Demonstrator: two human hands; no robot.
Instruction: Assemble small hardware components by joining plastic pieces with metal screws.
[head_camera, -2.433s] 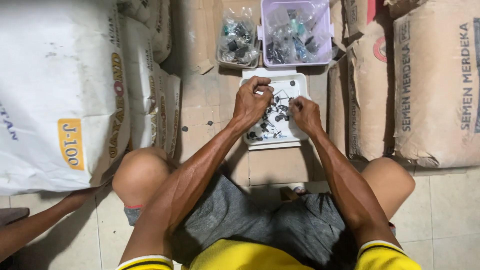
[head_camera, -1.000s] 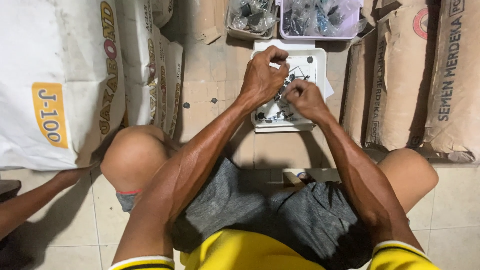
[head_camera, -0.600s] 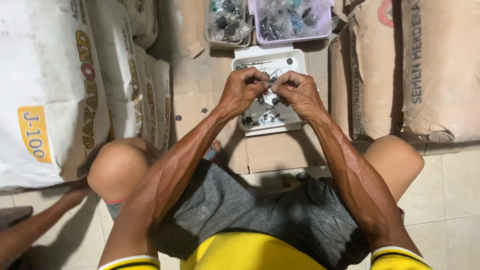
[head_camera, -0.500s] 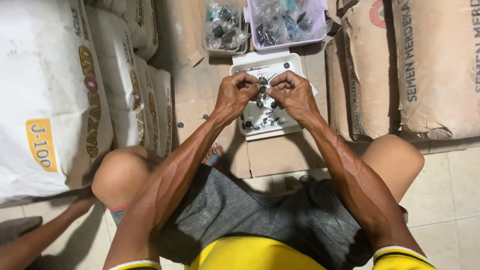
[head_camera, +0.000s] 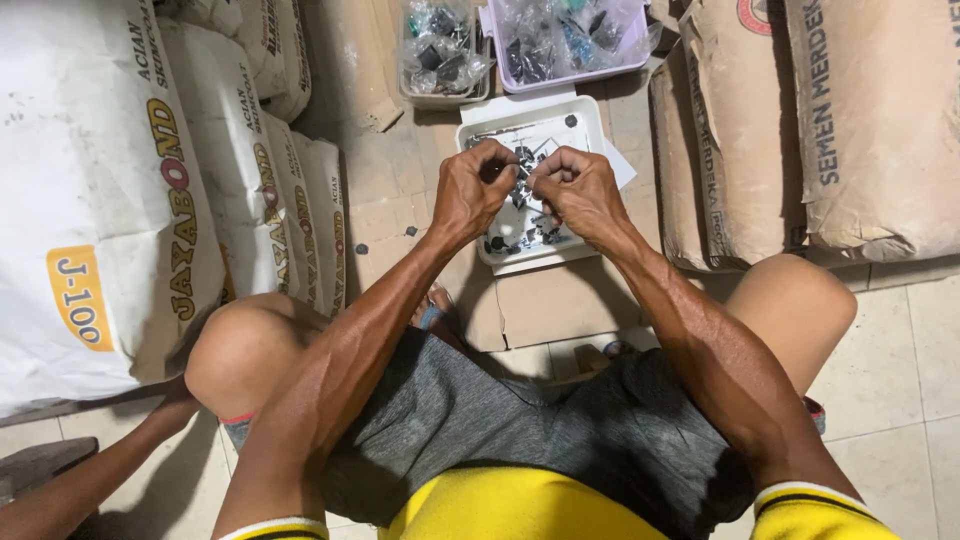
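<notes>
- Nearest the camera: a seated person, knees apart, grey shorts, yellow sleeves; both forearms reach forward over the floor.
- Another person's arm (head_camera: 90, 480) lies low at the lower left edge of the view, apart from the work.
- Left hand (head_camera: 478, 190): fingers curled together, thumb and forefinger pinched on a small dark metal part (head_camera: 520, 176) held between the two hands.
- Right hand (head_camera: 578, 188): fingers likewise closed, pinching the same part from the other side. The part is too small to make out; probably a small hardware fitting.
- Part sits above the white tray (head_camera: 580, 118), over its middle; loose dark pieces lie on the tray's near half.
- Tray rests on flattened cardboard (head_camera: 540, 305) on the floor.
- Judgement on handling: keep both pinches over the tray so a slip drops the piece inside the rim; turn with fingertips, wrists steady.
- Beyond the tray's far edge: a clear tub (head_camera: 442, 55) and a lilac bin (head_camera: 572, 42), both holding bagged small parts.
- Flanks: white sacks (head_camera: 110, 180) left, brown sacks (head_camera: 850, 130) right.
</notes>
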